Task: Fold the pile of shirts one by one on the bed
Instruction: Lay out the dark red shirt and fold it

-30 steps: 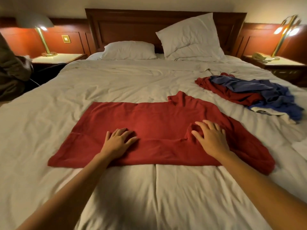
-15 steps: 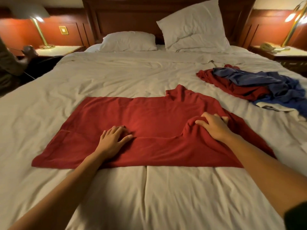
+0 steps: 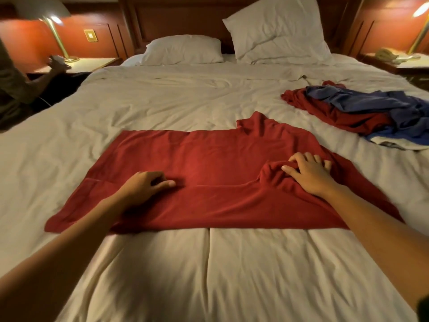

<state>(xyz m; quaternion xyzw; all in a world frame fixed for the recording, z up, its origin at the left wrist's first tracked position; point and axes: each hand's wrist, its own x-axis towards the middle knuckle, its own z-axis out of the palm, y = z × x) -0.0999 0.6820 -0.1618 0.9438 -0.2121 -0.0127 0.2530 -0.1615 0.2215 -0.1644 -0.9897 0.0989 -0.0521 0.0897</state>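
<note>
- We have a red shirt [image 3: 209, 163] lying sideways across the middle of the bed [image 3: 209, 275], flat on the pale cover.
- One sleeve of it sticks out toward 12 o'clock. A straight fold edge runs from 9 to 3 o'clock across the cloth, between our two hands.
- Our left hand [image 3: 141, 187] rests on the shirt at its 8 o'clock part, right at that fold edge. The fingers are curled under and one finger points toward 3 o'clock. We cannot tell whether any cloth is caught in them.
- Our right hand [image 3: 308, 173] sits on the shirt's 3 o'clock part. Thumb and fingers are closed on a bunched ridge of red cloth, which rises in wrinkles just at the thumb.
- The pile of shirts [image 3: 371, 112] lies at 2 o'clock from the red shirt, apart from it. In it a blue garment [image 3: 362, 102] is on top of a dark red one [image 3: 329, 110], and something white [image 3: 394, 141] shows at the pile's 6 o'clock edge.
- At 12 o'clock, one pillow [image 3: 183, 51] lies flat and a second pillow [image 3: 278, 31] leans on the wooden headboard [image 3: 181, 19].
- A lit lamp [image 3: 54, 31] stands on the nightstand [image 3: 92, 63] at 10 o'clock. Another lamp [image 3: 420, 26] and a telephone [image 3: 386, 54] are at 2 o'clock.
- Another person [image 3: 14, 84] is at the 9 o'clock edge, blurred.
</note>
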